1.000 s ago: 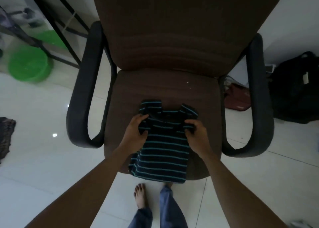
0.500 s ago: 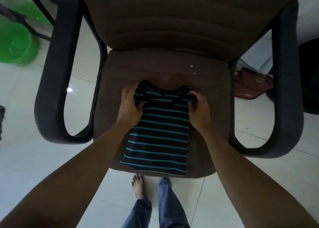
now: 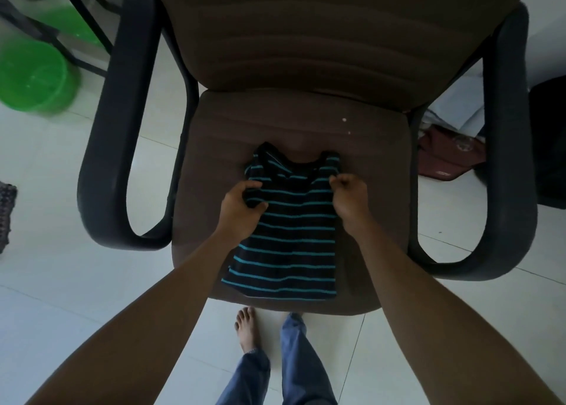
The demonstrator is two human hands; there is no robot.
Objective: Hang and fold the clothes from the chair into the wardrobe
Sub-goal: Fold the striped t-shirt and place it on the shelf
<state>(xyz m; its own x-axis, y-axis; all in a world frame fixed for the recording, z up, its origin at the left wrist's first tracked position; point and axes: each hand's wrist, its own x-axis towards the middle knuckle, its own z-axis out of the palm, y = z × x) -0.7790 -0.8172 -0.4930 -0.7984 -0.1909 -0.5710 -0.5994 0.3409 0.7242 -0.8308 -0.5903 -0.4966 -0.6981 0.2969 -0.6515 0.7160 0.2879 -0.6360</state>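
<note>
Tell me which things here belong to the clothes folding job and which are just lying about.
Job: striped shirt, gripped by left hand and right hand; brown chair under it.
Lying about: green basin, maroon bag, both on the floor.

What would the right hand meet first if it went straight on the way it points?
Likely the striped shirt, whose shoulder lies just ahead of the right hand that pinches its edge. Beyond that, bare chair seat, then the backrest; height above the fabric is unclear.
</note>
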